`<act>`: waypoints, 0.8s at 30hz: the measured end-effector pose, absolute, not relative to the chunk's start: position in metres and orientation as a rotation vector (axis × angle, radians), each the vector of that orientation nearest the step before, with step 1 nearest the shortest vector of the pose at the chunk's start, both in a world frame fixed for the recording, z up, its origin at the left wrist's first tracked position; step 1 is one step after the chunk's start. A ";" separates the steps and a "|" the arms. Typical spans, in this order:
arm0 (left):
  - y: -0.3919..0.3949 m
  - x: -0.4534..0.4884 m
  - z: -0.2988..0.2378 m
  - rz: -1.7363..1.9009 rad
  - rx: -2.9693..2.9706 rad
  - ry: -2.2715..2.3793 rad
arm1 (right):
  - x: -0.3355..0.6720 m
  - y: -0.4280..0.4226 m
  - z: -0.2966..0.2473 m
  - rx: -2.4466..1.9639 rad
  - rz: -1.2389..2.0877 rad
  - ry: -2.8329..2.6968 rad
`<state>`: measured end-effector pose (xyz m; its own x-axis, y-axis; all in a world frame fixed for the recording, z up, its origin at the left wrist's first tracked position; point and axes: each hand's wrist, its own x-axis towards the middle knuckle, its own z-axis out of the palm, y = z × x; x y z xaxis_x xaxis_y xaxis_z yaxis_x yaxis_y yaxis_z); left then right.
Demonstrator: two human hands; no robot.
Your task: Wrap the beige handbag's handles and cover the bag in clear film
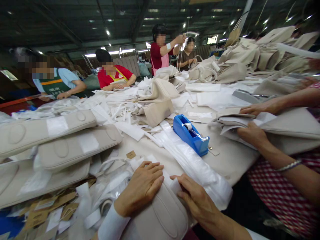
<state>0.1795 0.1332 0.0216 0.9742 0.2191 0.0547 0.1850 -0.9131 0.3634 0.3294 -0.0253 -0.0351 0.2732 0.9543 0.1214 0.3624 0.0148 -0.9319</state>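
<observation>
A beige handbag (pixel 160 215) lies right in front of me, a raised oval line on its near panel. My left hand (pixel 142 185) rests flat on its upper left part, fingers stretched forward and close together. On the bag's right edge, my right hand (pixel 197 196) pinches a small white sheet (pixel 176 186) between thumb and fingers; whether it is paper or thin foam I cannot tell. Beyond the right hand lies a stack of clear plastic bags (pixel 192 166). A blue tape dispenser (pixel 188 133) with a roll in it stands just past them.
Finished-looking beige bags (pixel 77 143) with white bands are stacked at left. Brown tags (pixel 40 213) lie below them. At right, a co-worker's hands (pixel 257 133) work inside another bag. White paper scraps and bag parts cover the table's middle; several people stand across it.
</observation>
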 end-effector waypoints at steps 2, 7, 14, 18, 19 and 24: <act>0.133 0.179 0.022 0.135 2.752 0.305 | 0.330 -0.025 -0.035 -1.551 0.859 -1.046; 0.132 0.180 0.020 0.156 2.765 0.327 | 0.335 -0.017 -0.034 -1.576 0.977 -1.002; 0.130 0.183 0.018 0.167 2.786 0.345 | 0.346 0.010 -0.018 -1.675 1.100 -1.436; 0.129 0.183 0.020 0.194 2.792 0.342 | 0.343 0.024 -0.013 -1.617 1.086 -1.506; 0.129 0.183 0.020 0.197 2.798 0.338 | 0.342 0.026 -0.014 -1.611 1.083 -1.480; 0.130 0.185 0.021 0.195 2.821 0.359 | 0.331 0.025 -0.024 -1.532 1.163 -1.030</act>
